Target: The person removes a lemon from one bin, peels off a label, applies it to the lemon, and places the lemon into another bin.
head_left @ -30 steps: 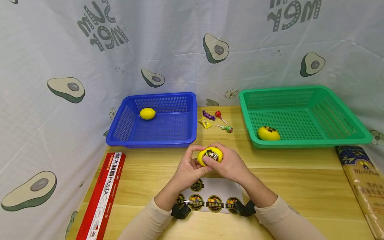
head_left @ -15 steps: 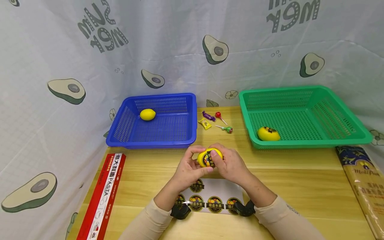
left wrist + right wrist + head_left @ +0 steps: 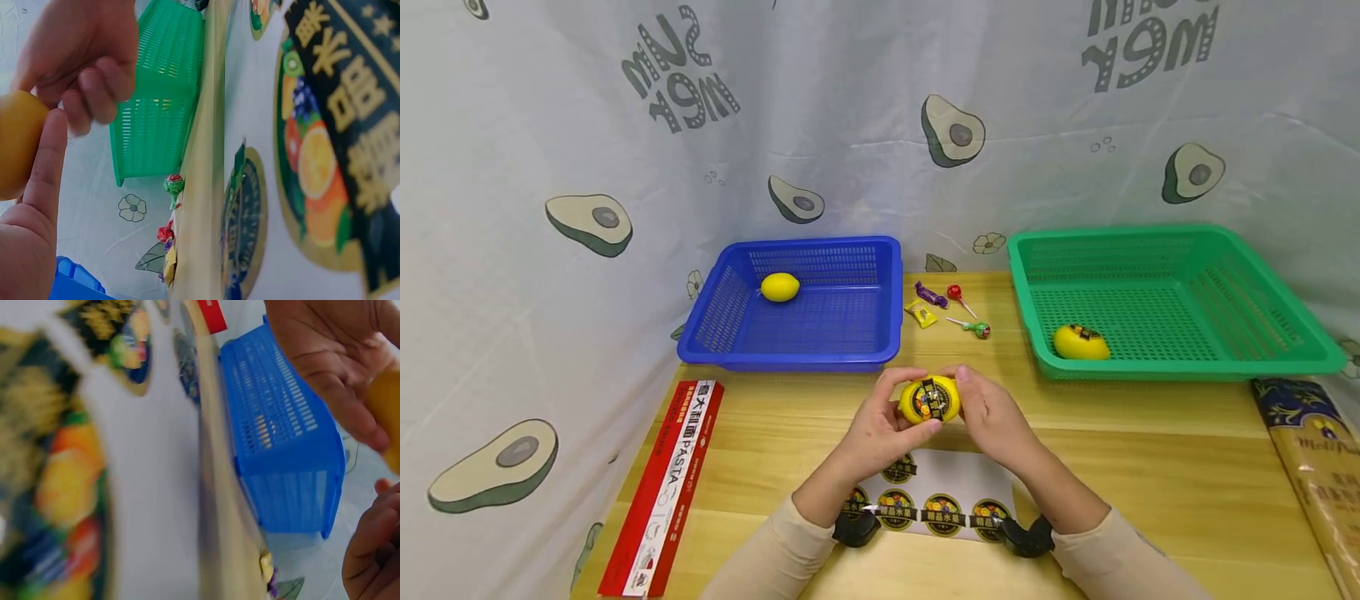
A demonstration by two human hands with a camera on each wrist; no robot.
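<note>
Right, head cam: both hands hold the lemon (image 3: pixel 929 400) w/ sticker facing up, just above the table (image 3: pixel 1150 450) and sticker sheet (image 3: pixel 947 487); left hand (image 3: pixel 880 425) curls round its left end, right hand (image 3: pixel 996 421) round the right. Blue basket (image 3: pixel 820 350) has a plain lemon, green basket (image 3: pixel 1180 362) a stickered one. Left wrist cam: thumb flat on the yellow skin, right fingers curled opp. Right wrist cam: mostly blur, blue basket beyond. Looks light, firm, smooth, prob a bit slippery — best held by the ends, off the label
</note>
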